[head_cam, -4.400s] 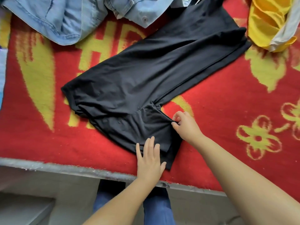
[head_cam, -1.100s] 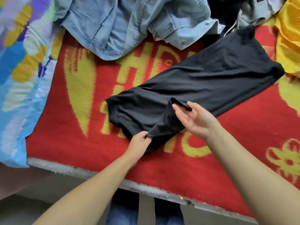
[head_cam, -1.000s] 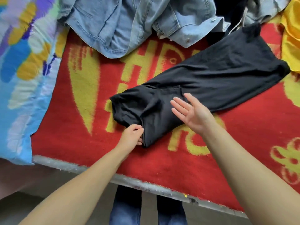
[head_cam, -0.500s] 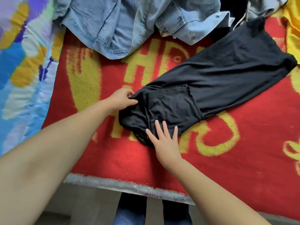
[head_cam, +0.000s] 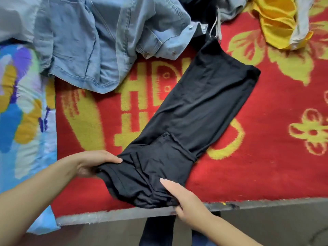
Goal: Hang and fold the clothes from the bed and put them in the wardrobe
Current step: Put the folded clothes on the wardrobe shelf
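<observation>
A black garment (head_cam: 198,110), folded into a long strip with a sleeve tucked over it, lies diagonally on the red and yellow bed cover (head_cam: 266,157). Its near end reaches the bed's front edge. My left hand (head_cam: 92,162) grips the garment's near left corner, thumb on top and fingers underneath. My right hand (head_cam: 184,201) holds the near right corner at the bed's edge, fingers straight on top of the cloth and thumb below it.
A light blue denim jacket (head_cam: 99,43) lies crumpled at the back left. Yellow clothing (head_cam: 278,20) with a grey piece sits at the back right. A blue patterned quilt (head_cam: 23,118) covers the left side. The bed's grey edge (head_cam: 266,203) runs along the front.
The black garment has been swung round and pulled toward the bed's front edge. Both hands have moved to its near end and taken hold of the corners.
</observation>
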Motion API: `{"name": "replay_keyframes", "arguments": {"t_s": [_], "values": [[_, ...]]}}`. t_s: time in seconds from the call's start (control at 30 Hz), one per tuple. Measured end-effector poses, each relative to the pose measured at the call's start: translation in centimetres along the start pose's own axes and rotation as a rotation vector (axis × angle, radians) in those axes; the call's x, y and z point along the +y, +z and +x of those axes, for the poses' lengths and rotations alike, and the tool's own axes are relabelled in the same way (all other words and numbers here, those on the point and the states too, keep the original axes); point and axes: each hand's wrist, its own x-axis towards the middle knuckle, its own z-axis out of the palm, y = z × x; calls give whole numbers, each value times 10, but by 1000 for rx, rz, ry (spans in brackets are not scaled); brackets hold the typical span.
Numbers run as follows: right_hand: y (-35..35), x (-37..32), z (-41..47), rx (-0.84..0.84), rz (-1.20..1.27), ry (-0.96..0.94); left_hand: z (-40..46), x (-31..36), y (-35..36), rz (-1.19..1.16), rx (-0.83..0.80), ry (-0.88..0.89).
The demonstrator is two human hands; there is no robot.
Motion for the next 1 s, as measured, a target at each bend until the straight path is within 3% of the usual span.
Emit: {"name": "replay_keyframes", "arguments": {"t_s": [0.17, 0.3, 0.37, 0.43, 0.47, 0.53, 0.57, 0.63, 0.7, 0.8, 1.0], "values": [[-53, 16, 22, 656, 583, 307, 13, 96, 29, -431, 66, 152], [-97, 44, 56, 904, 868, 511, 37, 163, 68, -534, 137, 307], [-101, 50, 61, 995, 802, 624, 50, 170, 87, -367, 301, 486], [-92, 40, 56, 1064, 363, 625, 65, 155, 95, 159, 600, 861], [-82, 30, 52, 1024, 112, 520, 71, 141, 96, 532, 659, 1089], [-51, 12, 51, 836, -338, 305, 80, 108, 89, 1217, 608, 1393], [-36, 7, 54, 718, -491, 250, 86, 91, 81, 1502, 561, 1449], [-18, 2, 62, 499, -630, 312, 94, 62, 65, 1918, 509, 1328], [-20, 15, 74, 388, -660, 437, 99, 57, 54, 1982, 592, 1154], [-37, 37, 87, 280, -717, 589, 111, 70, 53, 1839, 723, 1061], [-60, 20, 71, -9, -757, 510, 98, 91, 71, 2053, 478, 696]]}}
